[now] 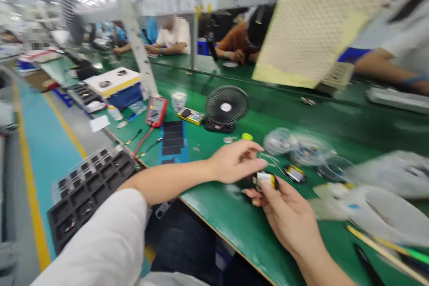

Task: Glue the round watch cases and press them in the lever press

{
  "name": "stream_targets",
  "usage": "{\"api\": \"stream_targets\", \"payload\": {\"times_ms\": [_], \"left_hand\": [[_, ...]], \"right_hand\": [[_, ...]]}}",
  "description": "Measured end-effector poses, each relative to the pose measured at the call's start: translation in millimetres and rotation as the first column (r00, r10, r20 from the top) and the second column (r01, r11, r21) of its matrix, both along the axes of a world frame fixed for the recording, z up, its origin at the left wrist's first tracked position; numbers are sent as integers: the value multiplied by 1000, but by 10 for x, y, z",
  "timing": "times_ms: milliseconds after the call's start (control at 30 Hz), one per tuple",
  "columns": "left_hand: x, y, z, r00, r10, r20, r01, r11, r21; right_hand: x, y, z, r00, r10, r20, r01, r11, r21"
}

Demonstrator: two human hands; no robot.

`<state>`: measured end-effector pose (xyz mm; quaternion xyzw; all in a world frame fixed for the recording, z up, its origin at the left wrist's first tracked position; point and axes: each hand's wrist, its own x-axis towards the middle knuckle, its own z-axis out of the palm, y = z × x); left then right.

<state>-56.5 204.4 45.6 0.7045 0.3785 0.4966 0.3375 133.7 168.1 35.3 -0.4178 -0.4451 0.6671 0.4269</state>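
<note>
My right hand (290,210) is closed around a small round dark device (267,180) with a white and yellow part on its face, perhaps a battery. Just above it, my left hand (237,161) reaches in from the left, its thumb and index finger apart and other fingers curled. Thin pale wires (273,159) run close to those fingertips; whether they touch is blurred. A similar dark oval device (295,173) with a yellow and silver inside lies to the right on the green bench (214,214).
A black fan (226,106) and red multimeter (157,111) stand behind my left arm. Clear plastic dishes (310,149) and a white bowl (385,214) occupy the right. A black compartment tray (90,192) sits left. A yellow-edged sheet (318,31) hangs ahead; several people sit across.
</note>
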Motion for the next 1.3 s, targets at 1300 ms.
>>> {"api": "stream_targets", "payload": {"times_ms": [1300], "left_hand": [[-115,-242,-64,1000,15,-8,-15,993,-114]], "right_hand": [[13,-141,37,906,47,-421,-146,967,-207]]}}
